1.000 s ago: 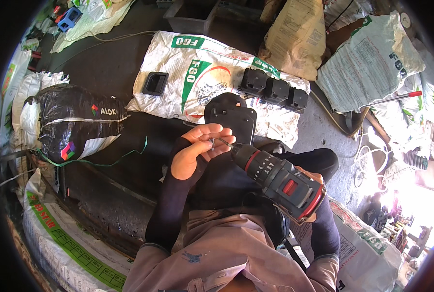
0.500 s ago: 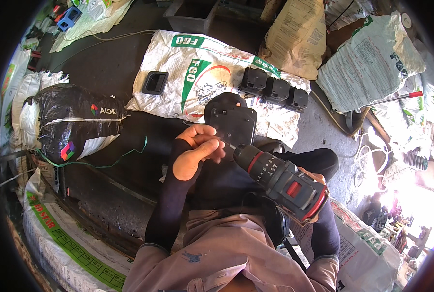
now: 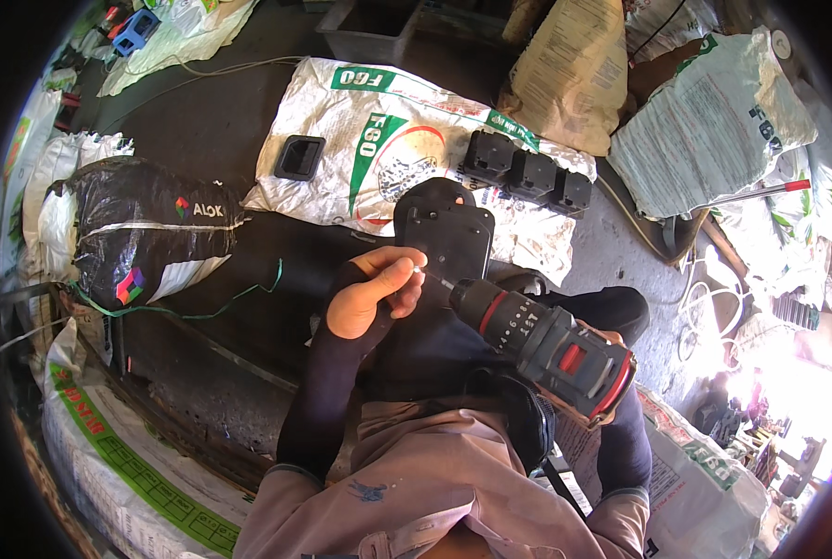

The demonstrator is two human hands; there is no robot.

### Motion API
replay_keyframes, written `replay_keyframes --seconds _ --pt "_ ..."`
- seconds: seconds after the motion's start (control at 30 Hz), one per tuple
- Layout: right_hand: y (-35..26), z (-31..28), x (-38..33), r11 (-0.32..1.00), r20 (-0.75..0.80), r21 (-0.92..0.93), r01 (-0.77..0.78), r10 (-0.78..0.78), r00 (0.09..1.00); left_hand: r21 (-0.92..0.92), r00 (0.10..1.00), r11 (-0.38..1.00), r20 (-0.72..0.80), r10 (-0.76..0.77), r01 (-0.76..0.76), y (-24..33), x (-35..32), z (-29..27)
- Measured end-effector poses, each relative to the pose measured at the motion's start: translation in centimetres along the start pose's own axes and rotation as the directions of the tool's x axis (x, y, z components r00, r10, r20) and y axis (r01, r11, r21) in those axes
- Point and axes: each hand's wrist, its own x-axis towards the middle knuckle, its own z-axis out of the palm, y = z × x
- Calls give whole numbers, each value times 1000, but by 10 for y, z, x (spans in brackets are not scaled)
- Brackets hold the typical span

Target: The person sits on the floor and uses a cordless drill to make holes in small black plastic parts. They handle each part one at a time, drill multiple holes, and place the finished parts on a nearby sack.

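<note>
My right hand grips a dark cordless drill with red trim, mostly hidden behind its body. The drill's bit points up-left at a flat black plastic part lying in front of me. My left hand sits at the bit's tip, fingers pinched on a small screw held against the bit. Both forearms wear dark sleeves.
A white printed sack lies spread on the ground with a small black frame and a row of black switch blocks on it. A black bag lies left; tan and white sacks stand behind and to the right.
My left hand has closed its fingers tighter at the bit's tip and shifted slightly down. The drill has stayed almost in place, aimed at the black part.
</note>
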Motion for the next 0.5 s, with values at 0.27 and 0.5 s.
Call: replay_keyframes --seconds 0.27,0.5 --pt "-5 -1 5 998 16 -48 48 -47 999 78 1000 997 -22 -11 13 2 -1 4" --pt "-6 -3 4 1000 23 -24 -8 9 1000 192 994 981 -107 26 -5 2 -4 16"
